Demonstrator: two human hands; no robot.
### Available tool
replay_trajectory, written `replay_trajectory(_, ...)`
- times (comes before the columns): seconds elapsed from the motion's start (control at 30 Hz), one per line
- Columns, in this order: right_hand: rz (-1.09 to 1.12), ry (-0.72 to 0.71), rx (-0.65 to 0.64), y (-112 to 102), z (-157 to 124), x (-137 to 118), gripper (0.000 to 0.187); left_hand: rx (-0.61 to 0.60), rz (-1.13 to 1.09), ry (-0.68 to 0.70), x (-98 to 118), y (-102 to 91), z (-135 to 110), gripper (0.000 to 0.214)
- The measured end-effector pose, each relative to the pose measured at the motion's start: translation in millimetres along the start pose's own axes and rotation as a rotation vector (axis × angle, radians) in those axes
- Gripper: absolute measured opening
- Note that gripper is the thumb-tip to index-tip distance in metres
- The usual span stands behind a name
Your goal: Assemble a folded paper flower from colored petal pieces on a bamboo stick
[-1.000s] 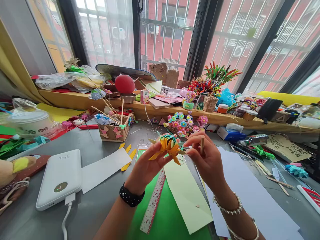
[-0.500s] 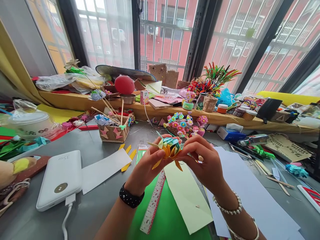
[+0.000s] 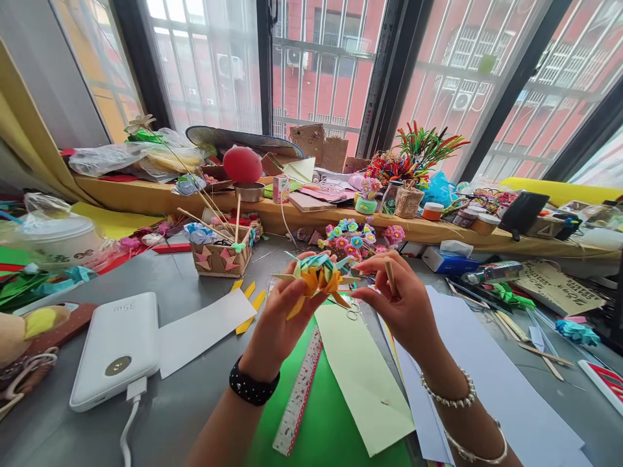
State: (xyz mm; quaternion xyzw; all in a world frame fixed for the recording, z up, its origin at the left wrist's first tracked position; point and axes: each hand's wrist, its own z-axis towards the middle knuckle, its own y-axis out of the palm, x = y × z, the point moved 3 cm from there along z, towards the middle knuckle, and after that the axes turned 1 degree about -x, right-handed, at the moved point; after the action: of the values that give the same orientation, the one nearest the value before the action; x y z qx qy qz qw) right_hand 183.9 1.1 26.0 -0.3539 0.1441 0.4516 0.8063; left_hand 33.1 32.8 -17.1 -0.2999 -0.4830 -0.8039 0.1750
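Observation:
My left hand (image 3: 280, 318) is closed around a folded paper flower (image 3: 321, 275) with yellow-orange lower petals and teal-green ones on top. The thumb presses its near left side, and some pointed petals stick out past the fingers. Just right of the flower is my right hand (image 3: 403, 308), its thumb and forefinger a little apart beside a petal tip. A short tan stick (image 3: 390, 277), perhaps wooden, is tucked between its curled fingers. Under the hands lie a pale green paper strip (image 3: 365, 383) and a patterned ruler (image 3: 299, 395) on a green mat (image 3: 277, 421).
Left are a white power bank (image 3: 117, 344) with a cable, a white paper strip (image 3: 204, 334) and yellow paper pieces (image 3: 252, 305). Behind stand a decorated cardboard box (image 3: 221, 253) and small colourful flowers (image 3: 353, 240). White sheets (image 3: 491, 376) and a plastic bottle (image 3: 491, 272) lie right.
My right thumb and forefinger have come off the flower's right side and spread slightly. The flower has tilted and shifted a little left in my left hand; the stick now shows more of its length.

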Motion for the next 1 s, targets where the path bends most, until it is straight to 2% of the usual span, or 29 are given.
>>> replay_trajectory(0.1, 0.037, -0.023, -0.011, -1.5, -0.8, -1.4, 0.013, 0.055, -0.079, -0.046, -3.4, -3.2, 0.2, 0.019)
replay_trajectory(0.27, 0.074, -0.040, -0.024, -0.9, -3.1, -3.2, 0.007, 0.097, -0.142, -0.124, -9.3, -2.6, 1.4, 0.017)
replay_trajectory(0.43, 0.059, 0.095, -0.021, -1.4, -3.9, 1.8, 0.014, 0.156, -0.127, -0.184, -6.8, -2.4, 3.9, 0.024)
replay_trajectory(0.67, 0.187, 0.317, -0.010, -0.8, -5.6, 4.8, 0.025, 0.190, -0.026, -0.259, -8.7, -5.0, 7.4, 0.025)
replay_trajectory(0.73, 0.188, 0.354, 0.021, -2.0, -5.3, 5.9, 0.025, 0.158, 0.048, -0.205, -9.6, -7.0, 8.1, 0.021)
replay_trajectory(0.83, 0.185, 0.387, 0.064, -3.5, -4.5, 9.4, 0.027, 0.201, 0.214, -0.021, -6.3, -12.3, 8.2, 0.023)
replay_trajectory(1.0, 0.262, 0.415, 0.082, -2.6, -4.9, 16.1, 0.030, 0.292, 0.321, 0.086, -3.5, -15.5, 7.9, 0.012)
